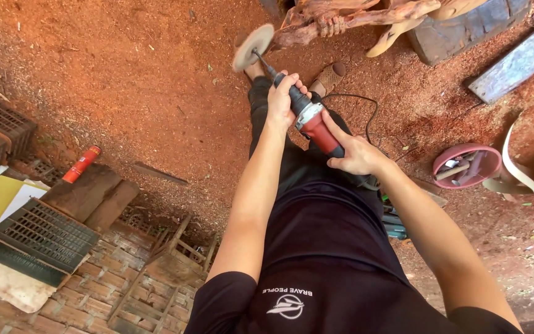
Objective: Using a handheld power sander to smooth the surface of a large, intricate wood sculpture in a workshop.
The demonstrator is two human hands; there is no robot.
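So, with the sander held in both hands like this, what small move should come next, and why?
Probably ease the sanding disc a little to the right, onto the carved wood piece. The left hand grips the tool's neck and the right hand its red body, so the tool looks steady, and the disc sits just beside the wood's end.

A person in black work clothes, seen from above

The person wore a short-sleeved black cotton T-shirt (335, 260) whose sleeves ended above the elbows, leaving both forearms bare. A small white emblem with a line of white lettering (287, 303) was printed on the chest. Below the shirt were long black trousers (261, 105), close-fitting down the leg. The left hand (281, 102) and the right hand (356, 154) were bare, with no gloves, watch or rings visible.
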